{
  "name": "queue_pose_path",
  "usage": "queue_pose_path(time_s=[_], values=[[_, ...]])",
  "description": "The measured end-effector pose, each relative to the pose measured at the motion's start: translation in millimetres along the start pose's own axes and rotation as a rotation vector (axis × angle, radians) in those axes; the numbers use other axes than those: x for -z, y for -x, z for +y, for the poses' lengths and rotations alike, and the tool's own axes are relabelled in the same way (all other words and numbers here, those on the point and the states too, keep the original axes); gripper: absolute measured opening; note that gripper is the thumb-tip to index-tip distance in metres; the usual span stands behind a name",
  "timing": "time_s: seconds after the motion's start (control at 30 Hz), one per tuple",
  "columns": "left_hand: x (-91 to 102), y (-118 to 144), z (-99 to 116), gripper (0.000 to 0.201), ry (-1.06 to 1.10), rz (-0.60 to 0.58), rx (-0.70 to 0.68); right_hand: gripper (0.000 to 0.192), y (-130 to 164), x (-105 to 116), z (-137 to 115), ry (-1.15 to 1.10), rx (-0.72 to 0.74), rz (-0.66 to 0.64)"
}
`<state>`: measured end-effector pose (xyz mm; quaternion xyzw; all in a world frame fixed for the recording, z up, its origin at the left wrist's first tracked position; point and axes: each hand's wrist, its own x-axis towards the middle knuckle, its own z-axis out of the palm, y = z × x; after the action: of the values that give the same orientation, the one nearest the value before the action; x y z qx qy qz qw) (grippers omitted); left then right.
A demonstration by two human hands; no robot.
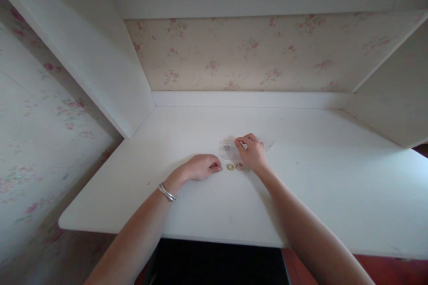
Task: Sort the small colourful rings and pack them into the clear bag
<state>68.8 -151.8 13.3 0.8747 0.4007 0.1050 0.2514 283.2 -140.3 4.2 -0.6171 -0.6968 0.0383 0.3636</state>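
Noted on white bench (301, 196): right hand (253, 153) pinching clear plastic bag (228, 150), left hand (202, 167) curled, fingertips down (grip contents indiscernible), w/ two small rings (230, 167) lying btwn hands.

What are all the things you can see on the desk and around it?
Clear plastic bag: one, see-through, on the desk under the right hand's fingertips.
Small rings: two, one golden and one brownish, on the desk between the hands.
Desk: one, white, set in an alcove.
Wallpaper: pale with pink flowers, behind the desk and at the left.
Bracelet: one, silver, on the left wrist.
Left hand: curled, fingertips on the desk.
Right hand: fingers touching the bag.
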Motion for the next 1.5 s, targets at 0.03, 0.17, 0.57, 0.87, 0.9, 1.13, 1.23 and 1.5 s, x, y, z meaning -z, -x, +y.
queue_pose_path(time_s=[0.03,0.17,0.57,0.87,0.9,1.13,1.23,1.5], values=[[-0.1,0,0,0.018,-0.01,0.016,0.004,0.022,0,2,1,-0.015,-0.012,0.011],[-3.3,-4,1,0.027,-0.002,0.127,0.031,0.022,2,12,1,-0.081,0.03,-0.025],[-5.4,-40,6,0.024,0.01,0.561,0.036,0.019,13,45,-14,0.031,0.338,-0.397],[-13.0,-64,11,0.029,-0.191,0.471,0.1,0.019,15,48,-10,0.052,0.422,-0.533],[-13.0,-64,12,0.031,-0.195,0.457,0.108,0.019,15,47,-10,0.056,0.429,-0.542],[-6.3,-48,13,0.033,-0.193,0.492,0.105,0.02,18,45,-14,0.103,0.466,-0.583],[-4.6,-38,8,0.031,-0.181,0.497,0.098,0.021,19,42,-15,0.143,0.49,-0.59],[-5.3,-30,8,0.031,-0.217,0.498,0.085,0.026,20,39,-15,0.133,0.53,-0.53]])
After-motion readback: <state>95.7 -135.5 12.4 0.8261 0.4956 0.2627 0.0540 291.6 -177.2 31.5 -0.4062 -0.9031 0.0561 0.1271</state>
